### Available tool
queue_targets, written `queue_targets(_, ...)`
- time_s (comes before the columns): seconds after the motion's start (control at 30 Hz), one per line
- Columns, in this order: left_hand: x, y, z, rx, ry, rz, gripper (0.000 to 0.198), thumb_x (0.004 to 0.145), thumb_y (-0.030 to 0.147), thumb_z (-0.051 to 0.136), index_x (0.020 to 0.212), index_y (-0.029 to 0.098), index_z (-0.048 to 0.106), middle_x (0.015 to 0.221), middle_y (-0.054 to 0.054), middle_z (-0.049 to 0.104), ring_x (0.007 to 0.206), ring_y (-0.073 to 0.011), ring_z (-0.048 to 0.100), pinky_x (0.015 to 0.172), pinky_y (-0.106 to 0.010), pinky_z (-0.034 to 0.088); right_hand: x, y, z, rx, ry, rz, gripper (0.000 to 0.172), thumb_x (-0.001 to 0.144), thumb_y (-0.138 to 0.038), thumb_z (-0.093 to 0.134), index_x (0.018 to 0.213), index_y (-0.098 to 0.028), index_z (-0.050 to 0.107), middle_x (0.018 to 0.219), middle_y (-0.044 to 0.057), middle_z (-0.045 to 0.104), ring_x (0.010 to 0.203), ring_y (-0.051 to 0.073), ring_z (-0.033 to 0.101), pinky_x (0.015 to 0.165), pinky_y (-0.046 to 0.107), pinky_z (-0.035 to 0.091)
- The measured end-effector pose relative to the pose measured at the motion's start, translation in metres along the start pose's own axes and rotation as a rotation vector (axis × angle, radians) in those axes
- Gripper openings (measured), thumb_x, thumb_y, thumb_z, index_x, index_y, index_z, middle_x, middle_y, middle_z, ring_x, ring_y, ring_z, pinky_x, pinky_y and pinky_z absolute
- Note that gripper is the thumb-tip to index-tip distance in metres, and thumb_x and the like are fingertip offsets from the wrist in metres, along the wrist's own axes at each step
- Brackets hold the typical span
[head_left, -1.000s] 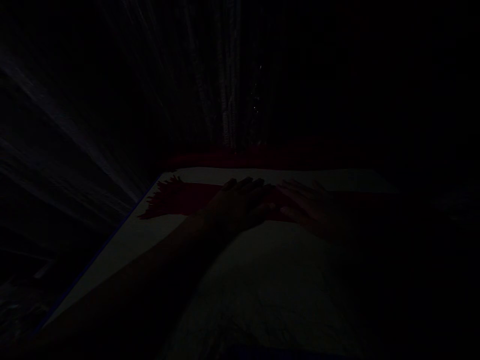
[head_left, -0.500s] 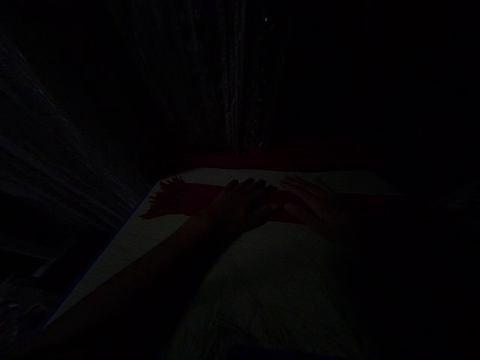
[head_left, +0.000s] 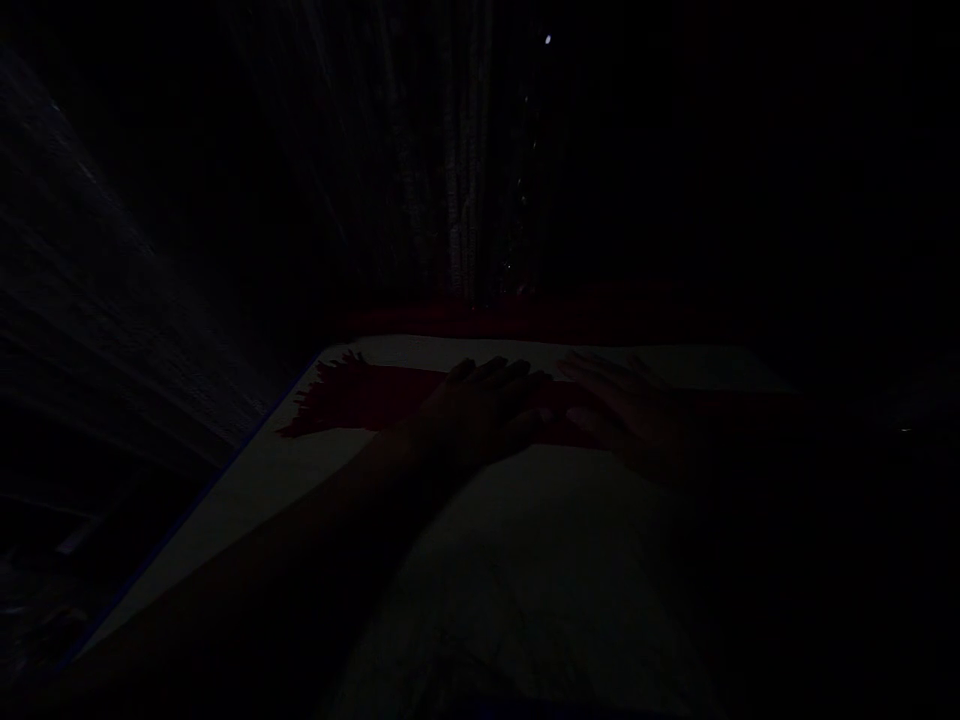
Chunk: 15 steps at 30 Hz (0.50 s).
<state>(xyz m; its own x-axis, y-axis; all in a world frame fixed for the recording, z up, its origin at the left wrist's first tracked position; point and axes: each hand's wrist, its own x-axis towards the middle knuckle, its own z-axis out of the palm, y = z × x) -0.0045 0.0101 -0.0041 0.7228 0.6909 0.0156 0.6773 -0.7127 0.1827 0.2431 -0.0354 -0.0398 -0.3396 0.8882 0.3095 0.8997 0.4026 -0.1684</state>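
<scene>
Hardly anything had moved since the earlier frame; the right hand (head_left: 626, 410) sat a shade farther right, while the left hand (head_left: 484, 410) lay in the same place. Both rested palm down on the red scarf (head_left: 390, 395); each grip was spread flat, fingers outstretched, clasping nothing; how hard they pressed, the gloom did not show. The scarf ran crosswise over the pale surface (head_left: 255, 505), its fringe (head_left: 319, 400) fanned near the blue edge (head_left: 202, 494) at the left, its right end lost in the dark. Flattening it well seemed to call for even weight through both palms; one hand best pinned the scarf while the other swept outward; a sharp tug would likely have skewed its long sides.
</scene>
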Motion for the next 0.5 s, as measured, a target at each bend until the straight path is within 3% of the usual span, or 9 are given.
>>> queue_targets(0.1, -0.0003, 0.0001, 0.0001, -0.004, -0.001, -0.004, 0.071, 0.106, 0.069, 0.022, 0.165, 0.028, 0.028, 0.172, -0.005, 0.025, 0.159, -0.0298, 0.020, 0.127, -0.059, 0.014, -0.0004, -0.0008, -0.0001, 0.001, -0.032, 0.001, 0.065, 0.105, -0.064, 0.025, 0.157, -0.028, 0.043, 0.162, 0.002, 0.037, 0.152, 0.025, 0.035, 0.127, 0.062, 0.021)
queue_targets(0.23, -0.0005, 0.0008, -0.0012, -0.007, -0.007, -0.003, 0.071, 0.106, 0.069, 0.023, 0.165, 0.029, 0.029, 0.172, -0.004, 0.025, 0.159, -0.0301, 0.020, 0.127, -0.059, 0.014, 0.0001, -0.0029, -0.0020, 0.011, 0.034, 0.006, 0.064, 0.105, -0.063, 0.027, 0.157, -0.029, 0.043, 0.162, 0.003, 0.036, 0.152, 0.025, 0.035, 0.127, 0.058, 0.023)
queue_targets(0.37, 0.0003, 0.0007, -0.0008, 0.011, -0.016, -0.008, 0.072, 0.106, 0.067, 0.024, 0.165, 0.027, 0.027, 0.172, -0.006, 0.025, 0.159, -0.0298, 0.019, 0.127, -0.058, 0.014, 0.0009, -0.0045, -0.0034, -0.005, -0.023, -0.017, 0.064, 0.106, -0.062, 0.026, 0.157, -0.029, 0.044, 0.161, 0.002, 0.038, 0.151, 0.026, 0.037, 0.126, 0.062, 0.022)
queue_targets(0.5, 0.0020, -0.0006, 0.0024, 0.028, -0.003, 0.009, 0.071, 0.106, 0.068, 0.022, 0.165, 0.029, 0.026, 0.172, -0.005, 0.024, 0.159, -0.0308, 0.019, 0.126, -0.060, 0.016, 0.0016, -0.0050, -0.0030, -0.023, 0.055, -0.034, 0.063, 0.107, -0.061, 0.025, 0.159, -0.029, 0.041, 0.163, 0.002, 0.036, 0.152, 0.024, 0.035, 0.128, 0.058, 0.022)
